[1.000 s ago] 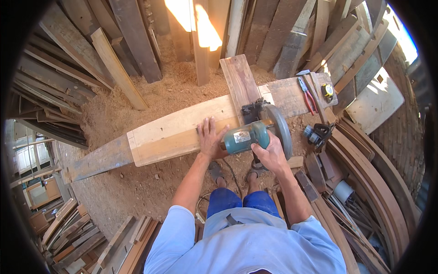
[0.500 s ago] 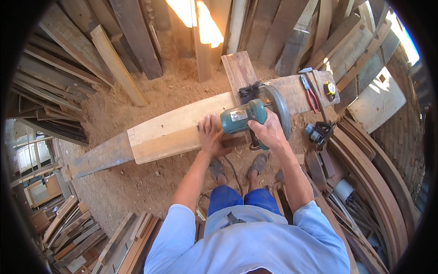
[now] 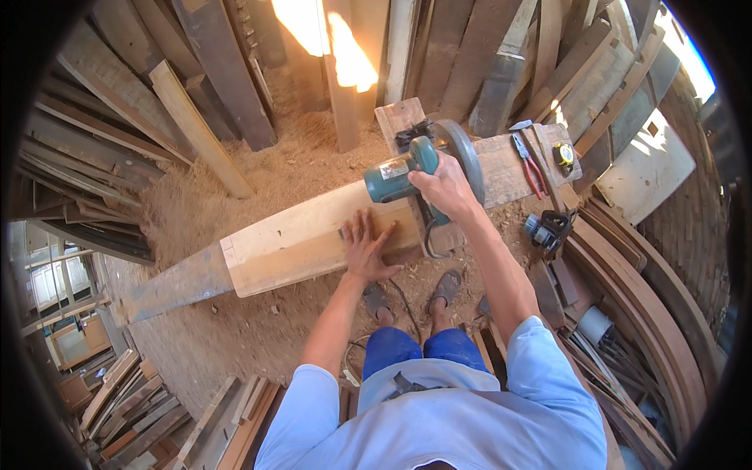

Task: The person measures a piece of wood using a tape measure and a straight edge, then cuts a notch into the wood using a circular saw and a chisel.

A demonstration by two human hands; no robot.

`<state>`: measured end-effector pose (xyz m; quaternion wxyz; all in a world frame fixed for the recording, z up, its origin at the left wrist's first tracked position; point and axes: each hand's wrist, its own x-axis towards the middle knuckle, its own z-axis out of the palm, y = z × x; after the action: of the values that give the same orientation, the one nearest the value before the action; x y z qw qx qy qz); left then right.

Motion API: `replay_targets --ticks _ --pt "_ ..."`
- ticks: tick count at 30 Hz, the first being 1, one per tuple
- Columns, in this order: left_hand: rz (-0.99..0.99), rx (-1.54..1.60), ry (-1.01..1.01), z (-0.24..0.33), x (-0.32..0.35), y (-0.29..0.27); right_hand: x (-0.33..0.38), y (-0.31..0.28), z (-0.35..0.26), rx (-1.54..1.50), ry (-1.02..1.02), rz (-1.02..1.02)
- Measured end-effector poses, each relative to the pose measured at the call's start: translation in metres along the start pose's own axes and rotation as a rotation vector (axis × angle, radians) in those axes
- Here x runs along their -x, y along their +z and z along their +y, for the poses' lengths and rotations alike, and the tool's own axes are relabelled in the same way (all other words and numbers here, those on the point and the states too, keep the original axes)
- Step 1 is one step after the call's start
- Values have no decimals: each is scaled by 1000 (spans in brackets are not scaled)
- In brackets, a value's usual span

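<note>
My right hand (image 3: 448, 186) is wrapped round the rear handle of a teal circular saw (image 3: 390, 178) with a grey blade guard. The saw rests across the right part of a pale wooden board (image 3: 301, 221), over a crosswise piece of wood (image 3: 398, 116). Flat on that board, left of the saw, lies my left hand (image 3: 365, 244) with its fingers spread. The board sits on a longer worn plank (image 3: 176, 283) that shows beyond its left end. Where the blade meets the wood is hidden by the saw's body.
Pliers with red handles (image 3: 531, 166), a hammer (image 3: 540, 149) and a yellow tape measure (image 3: 563, 155) lie at the plank's right end. Another teal power tool (image 3: 550, 231) is near them. Upright planks (image 3: 223, 70) line the back; stacked curved timbers (image 3: 638, 313) stand right. A cord (image 3: 403, 301) trails by my feet.
The saw in my right hand has moved away from me and slightly left along the crosswise piece. My left hand has stayed on the board, its fingers now spread wider.
</note>
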<state>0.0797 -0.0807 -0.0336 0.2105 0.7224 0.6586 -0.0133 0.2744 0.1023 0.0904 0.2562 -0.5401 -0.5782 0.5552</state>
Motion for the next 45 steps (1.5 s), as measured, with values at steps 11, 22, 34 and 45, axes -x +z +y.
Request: replay_targets --ticks 11,22,34,45 --pt "-65 6 -12 5 0 -6 -82 -1 -18 94 90 -3" --pt "5 11 15 5 2 -4 69 -98 -42 112 -59 142" --pt "41 -132 56 -4 0 13 292 -145 111 138 358 348" --pt "93 -76 149 -15 1 18 253 -103 346 460 841 -8"
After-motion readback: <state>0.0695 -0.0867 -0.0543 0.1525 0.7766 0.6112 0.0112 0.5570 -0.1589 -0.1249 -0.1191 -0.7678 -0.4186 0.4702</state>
